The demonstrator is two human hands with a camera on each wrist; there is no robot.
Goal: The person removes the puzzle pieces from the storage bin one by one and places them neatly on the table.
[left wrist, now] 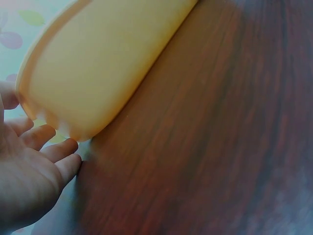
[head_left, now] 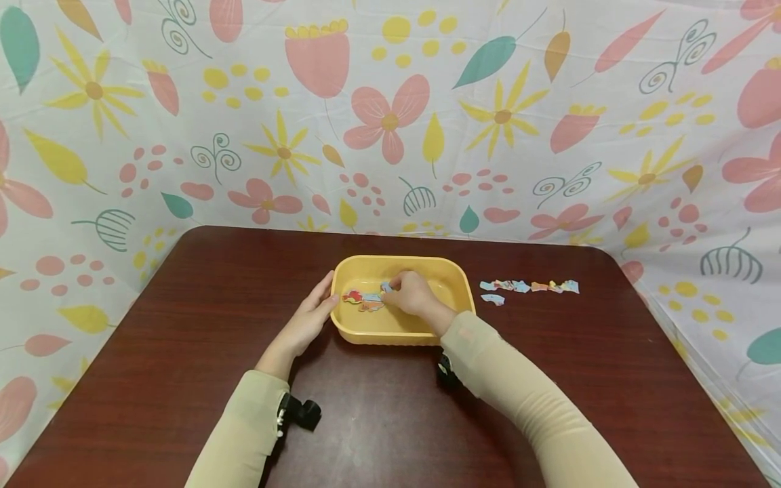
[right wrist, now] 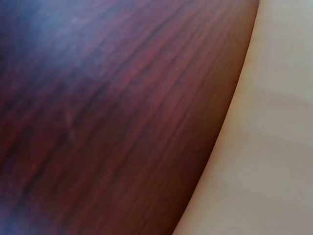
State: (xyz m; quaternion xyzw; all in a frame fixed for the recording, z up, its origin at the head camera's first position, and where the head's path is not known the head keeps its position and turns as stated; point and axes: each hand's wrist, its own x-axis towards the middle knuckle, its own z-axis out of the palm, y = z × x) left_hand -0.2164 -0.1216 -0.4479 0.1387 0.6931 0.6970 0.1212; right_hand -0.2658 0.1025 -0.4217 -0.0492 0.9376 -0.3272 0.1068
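A yellow plastic bin (head_left: 396, 337) stands on the table. My left hand (head_left: 308, 321) holds its left end, thumb at the rim and fingers along the outside; the left wrist view shows this hand (left wrist: 29, 171) against the bin wall (left wrist: 98, 68). Inside the bin, my right hand (head_left: 415, 295) pinches a small bluish puzzle piece (head_left: 386, 287), partly hidden by the fingers. Just left of it lie several colourful puzzle pieces (head_left: 352, 297), one with red on it. The right wrist view shows no hand, only the bin's pale wall (right wrist: 264, 147) and tabletop.
Right of the bin, a row of puzzle pieces (head_left: 512, 286) lies on the dark wooden table (head_left: 183, 339), with a single puzzle piece (head_left: 493, 299) just in front. A patterned cloth (head_left: 390, 122) hangs behind the table.
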